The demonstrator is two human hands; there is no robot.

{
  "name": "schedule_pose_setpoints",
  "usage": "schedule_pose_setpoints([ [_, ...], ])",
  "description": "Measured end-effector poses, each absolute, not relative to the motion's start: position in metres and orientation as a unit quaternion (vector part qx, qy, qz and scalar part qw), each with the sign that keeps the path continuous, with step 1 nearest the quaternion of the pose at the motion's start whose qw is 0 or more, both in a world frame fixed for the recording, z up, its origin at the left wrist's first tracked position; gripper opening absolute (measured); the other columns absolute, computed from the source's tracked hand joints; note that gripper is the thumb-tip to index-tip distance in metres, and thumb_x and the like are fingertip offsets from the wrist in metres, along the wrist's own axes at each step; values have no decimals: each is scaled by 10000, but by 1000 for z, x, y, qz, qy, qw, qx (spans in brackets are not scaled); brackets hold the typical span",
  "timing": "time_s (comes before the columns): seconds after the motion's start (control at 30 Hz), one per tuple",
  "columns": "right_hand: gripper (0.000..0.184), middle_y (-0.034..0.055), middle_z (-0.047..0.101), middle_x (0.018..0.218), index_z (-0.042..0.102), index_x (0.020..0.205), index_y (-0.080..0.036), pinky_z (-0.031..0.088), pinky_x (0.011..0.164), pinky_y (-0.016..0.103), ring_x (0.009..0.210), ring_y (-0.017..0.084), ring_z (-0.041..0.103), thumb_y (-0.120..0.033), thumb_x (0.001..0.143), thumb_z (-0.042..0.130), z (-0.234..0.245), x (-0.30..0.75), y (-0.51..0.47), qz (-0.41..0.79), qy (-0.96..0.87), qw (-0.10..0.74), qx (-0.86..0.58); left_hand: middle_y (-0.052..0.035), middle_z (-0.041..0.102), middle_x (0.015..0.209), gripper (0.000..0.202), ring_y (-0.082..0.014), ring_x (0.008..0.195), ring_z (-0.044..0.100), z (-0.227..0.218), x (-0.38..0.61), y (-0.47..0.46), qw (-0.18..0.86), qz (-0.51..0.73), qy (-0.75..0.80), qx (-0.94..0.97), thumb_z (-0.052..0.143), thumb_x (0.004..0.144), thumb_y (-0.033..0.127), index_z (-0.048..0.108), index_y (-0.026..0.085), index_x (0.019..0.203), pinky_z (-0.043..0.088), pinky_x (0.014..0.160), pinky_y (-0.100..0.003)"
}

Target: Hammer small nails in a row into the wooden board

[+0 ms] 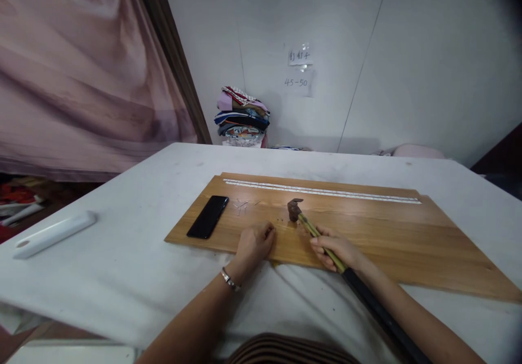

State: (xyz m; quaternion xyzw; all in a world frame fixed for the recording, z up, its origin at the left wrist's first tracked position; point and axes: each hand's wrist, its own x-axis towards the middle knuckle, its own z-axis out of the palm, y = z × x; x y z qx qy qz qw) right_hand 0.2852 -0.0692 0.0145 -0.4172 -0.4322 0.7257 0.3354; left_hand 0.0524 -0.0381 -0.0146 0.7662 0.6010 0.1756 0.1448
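Note:
A claw hammer (310, 229) with a rusty head and a yellow and black handle is in my right hand (335, 249), its fingers wrapped round the handle. The hammer head is over the wooden board (367, 228), near its front middle. On the board's front edge rests my left hand (256, 240), fingers curled in; anything between them is hidden. Tiny dark spots, perhaps nail heads, show on the wood between my left hand and the hammer head. Several loose thin nails (240, 205) lie scattered beyond my left hand.
A black phone (208, 217) lies at the board's left end. Two white strips (322, 191) run along its far side. On the white-covered table (134, 201) is a white plastic piece (55, 234) at left. Folded clothes (243, 115) are stacked behind, by the wall.

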Motion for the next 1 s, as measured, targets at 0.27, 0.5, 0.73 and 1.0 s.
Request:
schedule_pose_setpoints([
  [0.27,364,-122,478,502,440,899,-227,275,252,130,284,36,363,-385,673,678,16,286,-71,716,-433,350,-421,-36,712,863,210,-165,805,631,-15,52,-38,141,177,597,770,471,905,297,658,206,875,389,694,-251],
  [0.5,343,-122,472,508,432,853,-222,282,250,129,282,29,353,-386,680,680,10,287,-69,732,-430,329,-415,-31,713,855,220,-154,783,628,-13,53,-39,145,167,605,765,467,909,298,664,207,872,373,671,-241],
  [0.73,359,-118,485,520,429,872,-229,281,254,132,280,32,366,-396,684,684,15,287,-70,721,-435,343,-416,-41,708,867,231,-165,818,629,-14,53,-38,145,167,601,768,455,916,312,657,204,879,385,703,-252],
  [1.0,370,-124,464,504,444,905,-226,268,246,141,281,40,353,-382,673,687,12,287,-68,731,-423,337,-417,-34,712,864,232,-155,793,628,-16,53,-38,144,173,596,770,456,915,314,659,208,879,388,696,-244],
])
